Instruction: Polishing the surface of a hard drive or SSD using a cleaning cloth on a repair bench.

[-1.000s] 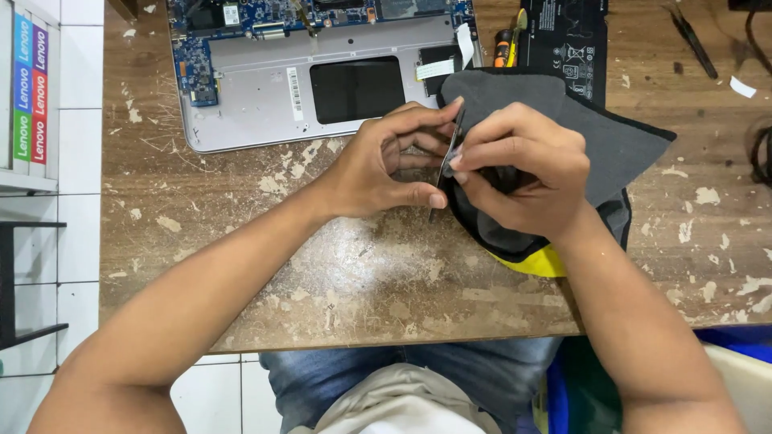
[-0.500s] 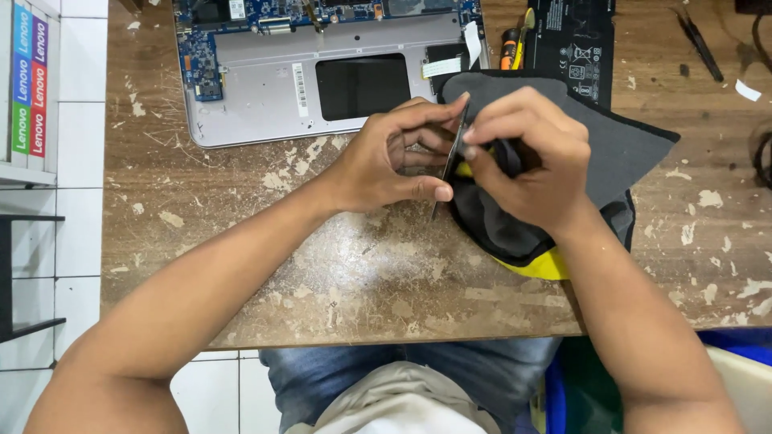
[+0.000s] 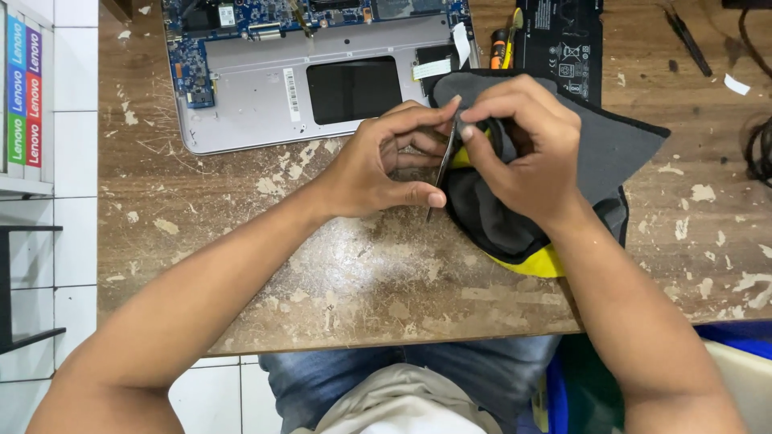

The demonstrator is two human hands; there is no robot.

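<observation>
My left hand (image 3: 374,165) pinches a thin metal tool (image 3: 441,175), like tweezers, between thumb and fingers, tilted nearly upright above the wooden table (image 3: 322,273). My right hand (image 3: 535,153) grips a dark grey cloth with a yellow edge (image 3: 619,141), and its fingertips press on the tool's upper end. The cloth bunches under the right palm and spreads out to the right over the table. The tool's lower tip points down near the left thumb.
An opened silver laptop base (image 3: 257,104) with a bare blue circuit board lies at the back. Beside it lie a black battery pack (image 3: 563,36) and a yellow-handled screwdriver (image 3: 508,36). Dark tweezers (image 3: 685,36) and a black cable (image 3: 757,153) are at the right. A white shelf (image 3: 24,96) stands left.
My right fingers have shifted a little along the metal tool. Both hands stay together over the same spot, and the cloth has barely moved.
</observation>
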